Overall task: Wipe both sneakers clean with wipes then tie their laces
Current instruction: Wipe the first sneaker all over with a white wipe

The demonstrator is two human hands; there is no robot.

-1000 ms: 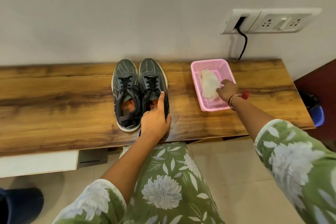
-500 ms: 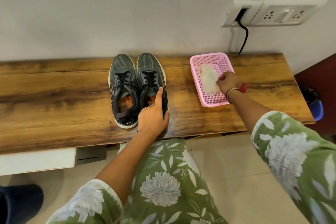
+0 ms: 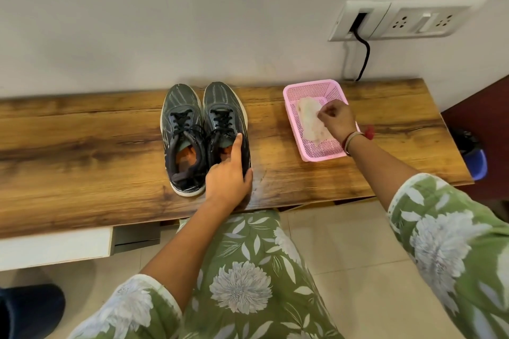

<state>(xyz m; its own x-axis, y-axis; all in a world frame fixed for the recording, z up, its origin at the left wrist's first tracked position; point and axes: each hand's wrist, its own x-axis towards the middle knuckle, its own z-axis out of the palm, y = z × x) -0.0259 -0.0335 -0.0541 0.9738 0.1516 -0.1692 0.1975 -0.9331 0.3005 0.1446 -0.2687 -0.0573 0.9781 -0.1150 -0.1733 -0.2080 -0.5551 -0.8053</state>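
Sneakers: left sneaker [image 3: 180, 129] and right sneaker [image 3: 224, 113] stand side by side, touching, at mid-surface [image 3: 82, 146]. Toes point to the far wall and heels lie near, so the openings face the person for an easy grasp.
Laces: black laces [image 3: 182, 118] are loose and untied, with ends trailing over the collars. Tying is not yet done.
Left hand: left hand [image 3: 228, 177] holds the heel of the right sneaker, thumb on its outer side, index finger straight along the collar, other fingers curled at the opening. It is probably steadying the shoe, or readying to lift it for wiping.
Right hand: right hand [image 3: 337, 121] reaches into the basket with fingertips drawn together on the wipes, apparently pinching the top one to peel it off.
Wipes: white wipes [image 3: 309, 121] lie flat in the basket, partly under the right hand.
Basket: pink mesh basket [image 3: 325, 151] sits on the surface, right of the sneakers and apart from them. It keeps the wipes off the wood and within the right hand's reach.
Stage: judged the start, fetching a wipe; neither sneaker shows wiping.
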